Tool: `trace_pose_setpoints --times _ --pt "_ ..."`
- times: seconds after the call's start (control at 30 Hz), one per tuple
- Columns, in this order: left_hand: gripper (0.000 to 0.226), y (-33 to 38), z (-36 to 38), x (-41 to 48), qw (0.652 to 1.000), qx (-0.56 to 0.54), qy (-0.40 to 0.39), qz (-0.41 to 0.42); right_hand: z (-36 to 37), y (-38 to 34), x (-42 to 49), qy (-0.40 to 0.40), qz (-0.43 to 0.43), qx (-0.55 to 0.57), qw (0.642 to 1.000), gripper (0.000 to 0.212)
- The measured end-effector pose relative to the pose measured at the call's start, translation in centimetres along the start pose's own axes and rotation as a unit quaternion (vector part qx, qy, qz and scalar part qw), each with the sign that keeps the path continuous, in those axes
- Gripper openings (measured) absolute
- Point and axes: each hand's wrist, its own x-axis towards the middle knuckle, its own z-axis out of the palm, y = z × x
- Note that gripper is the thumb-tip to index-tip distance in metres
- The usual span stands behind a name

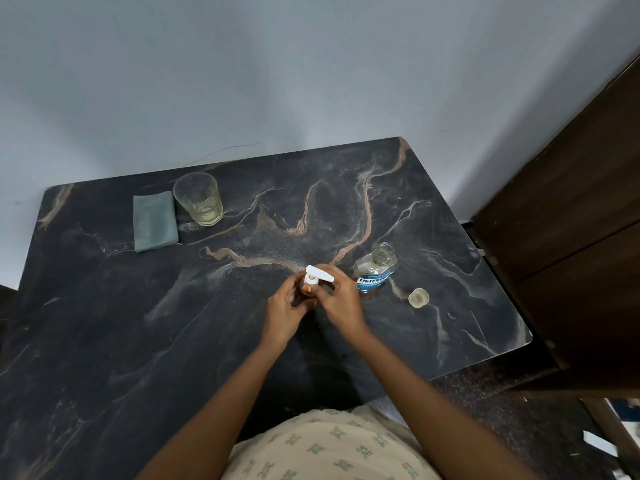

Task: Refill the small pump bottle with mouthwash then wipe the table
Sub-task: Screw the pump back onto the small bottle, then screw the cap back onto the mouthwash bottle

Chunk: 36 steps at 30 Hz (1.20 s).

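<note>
— Where is the small pump bottle (310, 283)?
— Near the middle of the worktop (138, 341), a little toward its right edge. It is held upright between both hands, which hide most of its body.
— How do the fingers lie?
— The left hand (284, 308) has its fingers curled round the body. The right hand (341, 301) grips it from the other side, fingers clenched just under the white pump head (319, 273).
— Which way does the pump head point?
— Its long axis runs across the worktop, spout toward the right edge and the mouthwash bottle (375, 271).
— And that one?
— It stands just beside the right hand, neck open. Its cap (418, 297) lies apart, nearer the right edge. How full it is I cannot tell.
— Anything else?
— By the far left corner, a glass (199, 199) with a little pale liquid at the bottom, just beside a folded grey-green cloth (154, 221).
</note>
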Motion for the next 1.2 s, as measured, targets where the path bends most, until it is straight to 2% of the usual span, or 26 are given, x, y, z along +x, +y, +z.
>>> trace_pose_setpoints --times 0.3,0.57,0.67,0.77,0.9,1.0,1.2 --pt "0.061 0.3 -0.8 -0.4 0.999 -0.041 -0.005 -0.019 -1.1 0.6 -0.4 -0.015 -0.023 -0.053 0.998 0.034" --pt "0.045 0.0 -1.8 -3.4 0.999 -0.016 0.039 -0.009 -4.0 3.3 -2.6 -0.028 -0.017 -0.121 0.992 0.024" --pt "0.041 -0.4 -1.4 -4.4 1.000 -0.007 0.019 -0.009 -5.4 4.3 -3.5 -0.017 -0.003 -0.127 0.992 0.023" --pt "0.040 -0.3 0.1 -4.7 0.999 -0.003 -0.043 -0.013 -7.0 5.0 -4.1 0.000 0.013 -0.135 0.991 0.021" --pt "0.045 0.6 2.8 -4.1 0.995 0.000 -0.098 -0.003 -9.7 5.5 -4.3 0.036 0.027 -0.152 0.987 0.019" --pt "0.051 1.4 4.9 -3.1 0.997 0.005 -0.073 -0.002 -11.7 5.8 -4.1 0.069 0.021 -0.167 0.983 0.019" --pt "0.078 2.2 7.4 -0.8 0.999 -0.014 -0.031 -0.011 -14.9 6.7 -2.8 0.137 0.023 -0.202 0.969 0.023"
